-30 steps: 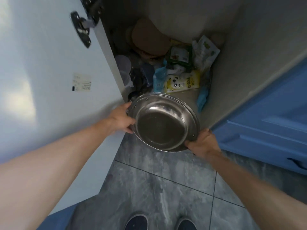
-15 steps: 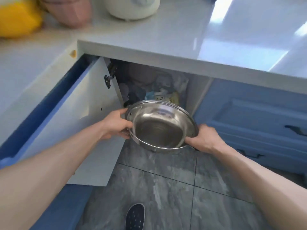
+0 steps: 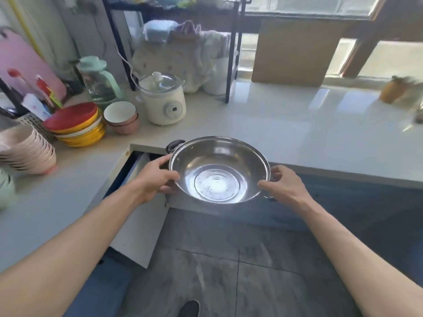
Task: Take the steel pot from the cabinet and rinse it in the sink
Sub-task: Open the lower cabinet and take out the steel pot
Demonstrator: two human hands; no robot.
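Observation:
A shallow, shiny steel pot [image 3: 219, 170] with dark side handles hangs in the air in front of the counter edge, its inside facing me and empty. My left hand [image 3: 155, 177] grips its left rim and my right hand [image 3: 282, 183] grips its right rim. Below and to the left, the cabinet door [image 3: 139, 227] stands open; the cabinet's inside is hidden under the counter. No sink is in view.
The pale countertop [image 3: 286, 133] carries a white electric cooker [image 3: 163, 99], stacked red and yellow plates [image 3: 76, 124], pink bowls [image 3: 123, 117], a stack of pale bowls [image 3: 29, 154], a green-lidded jug [image 3: 99, 78] and a black rack [image 3: 231, 51]. Grey floor tiles lie below.
The pot has risen from in front of the open cabinet to counter height, held by both hands. My view has lifted from the cabinet and floor up to the countertop.

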